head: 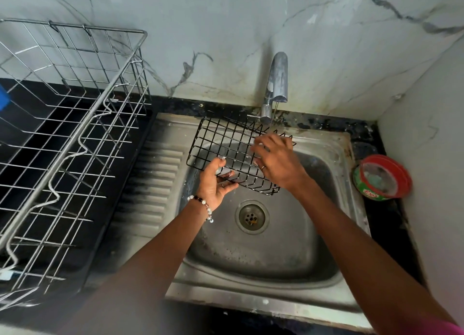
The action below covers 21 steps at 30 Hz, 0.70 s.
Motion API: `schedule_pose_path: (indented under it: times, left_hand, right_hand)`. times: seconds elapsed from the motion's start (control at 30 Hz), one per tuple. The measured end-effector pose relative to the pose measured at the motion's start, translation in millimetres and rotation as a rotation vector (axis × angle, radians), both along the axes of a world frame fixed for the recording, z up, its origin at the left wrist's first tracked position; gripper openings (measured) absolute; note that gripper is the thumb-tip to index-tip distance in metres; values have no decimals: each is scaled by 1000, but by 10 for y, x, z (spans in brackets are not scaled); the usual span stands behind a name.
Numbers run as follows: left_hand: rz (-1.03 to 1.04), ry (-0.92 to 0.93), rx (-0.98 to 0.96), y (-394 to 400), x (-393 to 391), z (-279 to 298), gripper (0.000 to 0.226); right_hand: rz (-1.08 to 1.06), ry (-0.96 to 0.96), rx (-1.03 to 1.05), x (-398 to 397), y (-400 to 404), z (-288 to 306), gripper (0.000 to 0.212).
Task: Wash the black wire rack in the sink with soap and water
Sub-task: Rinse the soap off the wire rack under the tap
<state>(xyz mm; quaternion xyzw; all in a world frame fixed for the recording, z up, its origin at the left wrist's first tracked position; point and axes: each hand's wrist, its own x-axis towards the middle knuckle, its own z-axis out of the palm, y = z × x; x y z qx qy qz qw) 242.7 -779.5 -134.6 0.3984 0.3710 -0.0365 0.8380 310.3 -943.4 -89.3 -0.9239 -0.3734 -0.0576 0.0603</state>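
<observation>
Black wire rack [227,147] is held tilted over the steel sink [324,279], under the tap [276,83]. The left hand [216,184] grips its near edge; the right hand [276,161] rests spread on the wires. A red soap tub [383,177] reading "EXO" sits at the sink's right rim. The basin below is bare around the drain [251,217].
</observation>
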Motion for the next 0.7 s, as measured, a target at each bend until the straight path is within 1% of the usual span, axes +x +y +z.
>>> schedule_pose_path:
  times: [0.07,0.13,0.17,0.27,0.33,0.4,0.47,0.5,0.53,0.63,0.7]
  left_hand:
    - [3,3,-16,-6,19,3,10]
    - [-6,2,-23,-13,15,11,10]
    - [-14,-1,-20,-18,9,13,9]
    - [-43,12,18,-36,9,21,9]
    - [-68,22,52,-29,13,23,9]
    - [-87,33,73,-6,5,8,9]
    - [-92,41,83,2,-9,3,9]
    - [-91,43,83,-7,-14,9,9]
    - [-92,44,82,-22,-11,18,9]
    - [-94,33,86,-62,6,72,8]
    - [-84,31,96,-70,23,111,8]
  right_hand:
    - [62,-23,8,-3,-9,-18,36]
    - [66,-7,31,44,-61,18,31]
    - [66,-2,0,75,-85,40,31]
    - [91,23,-198,121,-82,90,33]
    - [81,78,-239,126,-67,104,34]
    - [55,182,-165,124,-67,116,33]
    - [-2,280,-22,122,-78,98,32]
    - [-22,280,12,112,-74,88,31]
    - [-39,242,6,100,-62,70,31]
    - [-128,89,-89,44,23,41,29]
    - [-187,51,-98,33,76,21,30]
